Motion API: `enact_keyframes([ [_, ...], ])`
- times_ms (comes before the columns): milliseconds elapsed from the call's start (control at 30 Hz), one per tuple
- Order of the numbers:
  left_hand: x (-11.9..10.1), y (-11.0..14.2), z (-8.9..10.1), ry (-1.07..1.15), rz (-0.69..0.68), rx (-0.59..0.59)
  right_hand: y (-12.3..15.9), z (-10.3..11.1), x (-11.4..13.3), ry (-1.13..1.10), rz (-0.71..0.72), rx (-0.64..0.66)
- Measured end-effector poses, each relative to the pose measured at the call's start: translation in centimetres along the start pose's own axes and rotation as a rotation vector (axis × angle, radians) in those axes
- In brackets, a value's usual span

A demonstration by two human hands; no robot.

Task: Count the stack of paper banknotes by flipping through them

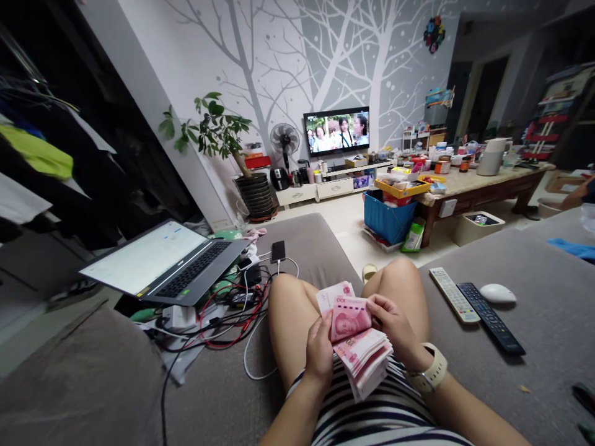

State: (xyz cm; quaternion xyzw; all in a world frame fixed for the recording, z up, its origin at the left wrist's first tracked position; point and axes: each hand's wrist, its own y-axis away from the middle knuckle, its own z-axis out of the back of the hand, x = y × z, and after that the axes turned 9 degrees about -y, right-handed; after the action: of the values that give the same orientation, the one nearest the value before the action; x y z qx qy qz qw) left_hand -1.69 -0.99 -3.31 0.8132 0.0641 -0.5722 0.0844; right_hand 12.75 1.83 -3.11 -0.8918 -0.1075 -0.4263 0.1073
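Observation:
A thick stack of red 100-yuan banknotes [365, 356] is between my hands above my lap, its notes fanned at the lower end. My left hand [320, 347] grips the stack from the left, thumb along its edge. With fingers pinched, my right hand [389, 319] holds the upper right corner of a note that bears a portrait. Another note or two stick out beyond it at the top left. A pale watch [428, 370] sits on my right wrist. Below the notes lies striped cloth [372, 424] over my lap.
On the sofa to my left are an open laptop [186, 266], tangled cables [232, 310] and a charging phone [277, 251]. Two remotes [490, 317] and a white mouse [498, 293] lie to my right. Ahead are a cluttered table [493, 179] and a blue bin [389, 217].

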Motion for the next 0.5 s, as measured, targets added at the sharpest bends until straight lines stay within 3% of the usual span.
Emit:
enact_keyframes([
  [300,-0.43,0.31,-0.49,0.085,0.045,0.116,-0.11,0.06,0.10,0.068,-0.004,0.031],
  [500,-0.83,0.62,-0.66,0.059,0.061,0.140,-0.39,-0.14,0.38,0.135,0.061,-0.040],
])
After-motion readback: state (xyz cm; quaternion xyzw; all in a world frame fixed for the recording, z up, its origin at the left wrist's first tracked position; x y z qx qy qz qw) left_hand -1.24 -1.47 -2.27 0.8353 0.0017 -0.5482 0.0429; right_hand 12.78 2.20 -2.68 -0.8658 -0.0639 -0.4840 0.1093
